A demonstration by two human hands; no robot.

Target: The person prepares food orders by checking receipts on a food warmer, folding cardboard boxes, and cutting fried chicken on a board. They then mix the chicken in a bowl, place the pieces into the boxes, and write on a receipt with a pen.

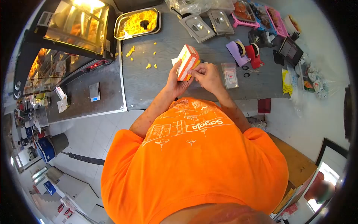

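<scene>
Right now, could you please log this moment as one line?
left hand: holds carton | right hand: at carton's flap | grey counter below

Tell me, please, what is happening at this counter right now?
A person in an orange shirt stands at a grey counter and holds a small orange and white carton upright above it. The left hand grips the carton from the side, while the right hand works at its edge with the fingertips. Yellow crumbs lie scattered on the counter, near a metal tray of yellow food. Two tape dispensers sit to the right.
</scene>
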